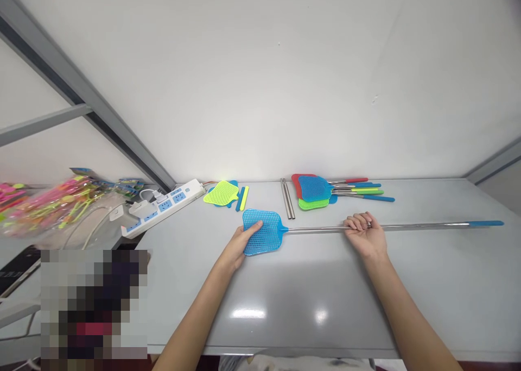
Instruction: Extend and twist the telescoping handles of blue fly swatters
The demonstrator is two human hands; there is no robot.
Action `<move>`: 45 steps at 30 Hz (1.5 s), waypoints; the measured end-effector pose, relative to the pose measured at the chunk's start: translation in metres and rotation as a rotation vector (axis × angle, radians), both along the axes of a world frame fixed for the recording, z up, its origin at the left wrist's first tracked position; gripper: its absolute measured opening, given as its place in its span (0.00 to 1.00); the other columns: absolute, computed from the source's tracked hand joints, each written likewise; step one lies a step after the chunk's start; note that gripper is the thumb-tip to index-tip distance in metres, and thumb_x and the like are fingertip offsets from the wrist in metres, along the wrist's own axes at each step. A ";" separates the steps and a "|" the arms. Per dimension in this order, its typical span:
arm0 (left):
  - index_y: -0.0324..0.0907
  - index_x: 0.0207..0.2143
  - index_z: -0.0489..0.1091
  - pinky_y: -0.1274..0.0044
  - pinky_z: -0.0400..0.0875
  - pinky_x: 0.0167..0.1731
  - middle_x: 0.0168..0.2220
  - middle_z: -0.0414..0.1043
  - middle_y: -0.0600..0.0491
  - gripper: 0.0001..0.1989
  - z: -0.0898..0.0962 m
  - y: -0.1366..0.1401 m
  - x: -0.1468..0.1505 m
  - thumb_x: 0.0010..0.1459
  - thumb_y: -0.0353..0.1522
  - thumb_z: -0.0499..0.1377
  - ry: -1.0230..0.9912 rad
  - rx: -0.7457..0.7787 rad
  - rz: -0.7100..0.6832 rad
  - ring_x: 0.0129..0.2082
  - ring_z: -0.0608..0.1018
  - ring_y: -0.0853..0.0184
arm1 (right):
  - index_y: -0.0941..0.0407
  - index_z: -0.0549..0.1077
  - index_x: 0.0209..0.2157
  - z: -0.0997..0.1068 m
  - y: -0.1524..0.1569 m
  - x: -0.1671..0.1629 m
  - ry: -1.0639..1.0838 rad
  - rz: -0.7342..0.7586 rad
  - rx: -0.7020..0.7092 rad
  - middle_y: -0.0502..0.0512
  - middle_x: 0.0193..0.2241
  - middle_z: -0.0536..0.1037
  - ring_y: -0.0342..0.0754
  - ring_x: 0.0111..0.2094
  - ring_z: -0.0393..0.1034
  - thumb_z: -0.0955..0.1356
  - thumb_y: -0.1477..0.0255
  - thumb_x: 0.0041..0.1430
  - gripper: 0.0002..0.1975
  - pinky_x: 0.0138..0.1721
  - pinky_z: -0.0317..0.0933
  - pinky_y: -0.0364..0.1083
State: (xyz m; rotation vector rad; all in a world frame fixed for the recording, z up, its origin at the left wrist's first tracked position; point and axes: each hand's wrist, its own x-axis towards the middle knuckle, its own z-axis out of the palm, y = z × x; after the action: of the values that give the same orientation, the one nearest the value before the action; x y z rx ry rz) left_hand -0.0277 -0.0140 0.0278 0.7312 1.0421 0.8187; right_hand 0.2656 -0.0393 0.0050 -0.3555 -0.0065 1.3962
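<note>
A blue fly swatter with a long, extended metal rod lies crosswise in front of me. My left hand grips the left edge of its perforated head, thumb on top. Around the middle of the rod, the fingers of my right hand are curled, palm turned up. The swatter's blue handle end reaches far to the right. Behind the rod is a pile of fly swatters with red, blue and green heads and shortened rods. Two metal tubes lie left of that pile.
Loose yellow and blue swatter heads lie at the back, beside yellow and blue handle sleeves. A white power strip with plugs and cables sits on the left. Bagged colourful items lie beyond a grey frame post. A wall backs the grey table.
</note>
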 end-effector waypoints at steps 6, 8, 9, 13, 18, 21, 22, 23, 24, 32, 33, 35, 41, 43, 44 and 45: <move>0.36 0.40 0.67 0.70 0.67 0.39 0.36 0.73 0.45 0.19 0.001 -0.002 0.001 0.46 0.35 0.58 -0.026 -0.010 -0.003 0.35 0.75 0.61 | 0.56 0.49 0.17 -0.001 0.000 0.002 -0.038 -0.004 -0.012 0.42 0.12 0.46 0.37 0.13 0.47 0.59 0.78 0.51 0.13 0.15 0.51 0.39; 0.36 0.41 0.67 0.69 0.67 0.40 0.37 0.72 0.46 0.19 0.002 -0.002 0.001 0.46 0.35 0.58 -0.050 -0.031 -0.007 0.36 0.74 0.61 | 0.56 0.49 0.17 -0.002 0.000 0.003 -0.027 -0.003 -0.016 0.42 0.12 0.46 0.38 0.13 0.46 0.59 0.79 0.51 0.13 0.15 0.51 0.39; 0.36 0.41 0.67 0.69 0.67 0.40 0.38 0.72 0.46 0.19 0.003 -0.002 0.001 0.46 0.35 0.58 -0.071 -0.047 -0.014 0.36 0.74 0.61 | 0.56 0.49 0.17 -0.002 0.000 0.003 -0.017 -0.004 -0.017 0.42 0.12 0.46 0.37 0.13 0.46 0.59 0.79 0.51 0.13 0.15 0.51 0.39; 0.35 0.41 0.67 0.69 0.65 0.43 0.40 0.71 0.45 0.18 0.005 -0.004 0.004 0.47 0.35 0.57 -0.165 -0.122 -0.052 0.38 0.74 0.61 | 0.56 0.49 0.17 -0.004 0.001 0.006 0.036 -0.017 -0.011 0.42 0.12 0.47 0.37 0.13 0.46 0.58 0.80 0.50 0.13 0.15 0.51 0.39; 0.34 0.42 0.65 0.68 0.62 0.45 0.40 0.71 0.44 0.18 0.004 -0.006 0.005 0.49 0.35 0.56 -0.251 -0.208 -0.093 0.40 0.72 0.60 | 0.56 0.50 0.17 -0.005 0.001 0.010 0.004 -0.028 -0.008 0.42 0.12 0.47 0.37 0.13 0.46 0.59 0.80 0.50 0.13 0.15 0.51 0.39; 0.33 0.43 0.64 0.68 0.60 0.47 0.41 0.70 0.43 0.19 0.006 -0.006 0.003 0.50 0.34 0.55 -0.343 -0.244 -0.133 0.43 0.71 0.59 | 0.56 0.50 0.18 -0.006 0.001 0.010 0.008 -0.030 -0.009 0.42 0.12 0.47 0.37 0.13 0.46 0.58 0.81 0.50 0.13 0.15 0.51 0.38; 0.32 0.43 0.64 0.67 0.59 0.47 0.41 0.70 0.43 0.19 0.007 -0.005 0.002 0.50 0.34 0.54 -0.370 -0.252 -0.149 0.43 0.70 0.59 | 0.56 0.50 0.17 -0.006 0.001 0.010 0.005 -0.027 -0.010 0.42 0.12 0.47 0.37 0.13 0.46 0.58 0.81 0.50 0.13 0.15 0.51 0.38; 0.32 0.43 0.64 0.67 0.59 0.48 0.41 0.70 0.42 0.18 0.008 -0.005 0.001 0.51 0.34 0.54 -0.388 -0.257 -0.160 0.44 0.70 0.59 | 0.56 0.50 0.17 -0.006 0.001 0.010 -0.003 -0.022 -0.010 0.42 0.12 0.47 0.37 0.13 0.46 0.58 0.81 0.50 0.13 0.15 0.51 0.38; 0.32 0.43 0.64 0.67 0.58 0.48 0.41 0.70 0.42 0.18 0.008 -0.005 0.000 0.51 0.33 0.54 -0.396 -0.260 -0.167 0.44 0.69 0.59 | 0.56 0.50 0.17 -0.006 0.001 0.010 -0.014 -0.018 -0.009 0.42 0.12 0.47 0.37 0.13 0.47 0.58 0.81 0.50 0.13 0.15 0.51 0.38; 0.31 0.44 0.63 0.66 0.56 0.49 0.42 0.69 0.42 0.18 0.005 -0.008 0.003 0.51 0.33 0.54 -0.422 -0.256 -0.176 0.44 0.69 0.58 | 0.56 0.50 0.17 -0.006 0.001 0.013 -0.024 -0.029 -0.003 0.42 0.12 0.47 0.37 0.13 0.46 0.58 0.81 0.50 0.13 0.15 0.51 0.38; 0.32 0.44 0.63 0.66 0.56 0.49 0.42 0.69 0.42 0.18 0.005 -0.008 0.004 0.51 0.32 0.54 -0.427 -0.254 -0.180 0.44 0.70 0.58 | 0.56 0.50 0.17 -0.007 0.001 0.013 -0.019 -0.034 -0.006 0.42 0.12 0.47 0.37 0.13 0.46 0.58 0.81 0.51 0.13 0.14 0.51 0.38; 0.32 0.45 0.63 0.66 0.56 0.49 0.43 0.68 0.42 0.18 0.004 -0.010 0.005 0.52 0.32 0.53 -0.435 -0.247 -0.188 0.44 0.70 0.58 | 0.56 0.48 0.17 -0.008 0.000 0.014 -0.020 -0.047 -0.013 0.42 0.12 0.47 0.37 0.12 0.46 0.57 0.80 0.51 0.14 0.14 0.50 0.38; 0.32 0.46 0.62 0.67 0.56 0.49 0.44 0.67 0.41 0.19 0.002 -0.012 0.006 0.52 0.32 0.53 -0.454 -0.248 -0.209 0.44 0.70 0.59 | 0.56 0.45 0.16 -0.011 -0.003 0.010 -0.079 -0.142 -0.009 0.42 0.10 0.44 0.38 0.11 0.42 0.57 0.78 0.52 0.16 0.12 0.47 0.39; 0.32 0.46 0.61 0.67 0.56 0.49 0.44 0.67 0.41 0.19 0.000 -0.011 0.005 0.52 0.32 0.53 -0.457 -0.262 -0.215 0.44 0.70 0.59 | 0.56 0.45 0.16 -0.012 -0.004 0.008 -0.085 -0.153 -0.014 0.42 0.10 0.43 0.38 0.11 0.41 0.57 0.78 0.52 0.16 0.11 0.47 0.39; 0.32 0.46 0.61 0.66 0.56 0.49 0.44 0.67 0.41 0.19 -0.001 -0.011 0.005 0.52 0.32 0.53 -0.461 -0.269 -0.216 0.44 0.70 0.59 | 0.56 0.45 0.16 -0.012 -0.004 0.008 -0.087 -0.155 -0.015 0.42 0.10 0.43 0.38 0.11 0.41 0.57 0.78 0.52 0.16 0.11 0.46 0.39; 0.32 0.46 0.61 0.66 0.55 0.49 0.43 0.68 0.42 0.19 -0.002 -0.011 0.005 0.52 0.32 0.53 -0.467 -0.277 -0.218 0.44 0.70 0.59 | 0.56 0.44 0.16 -0.013 -0.003 0.007 -0.088 -0.156 -0.013 0.42 0.10 0.44 0.38 0.11 0.41 0.57 0.78 0.52 0.16 0.11 0.46 0.39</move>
State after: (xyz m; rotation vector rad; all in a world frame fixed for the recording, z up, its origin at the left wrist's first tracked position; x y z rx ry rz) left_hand -0.0231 -0.0246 0.0260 0.3815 0.6235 0.6011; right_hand 0.2726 -0.0428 -0.0079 -0.4196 -0.0407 1.2260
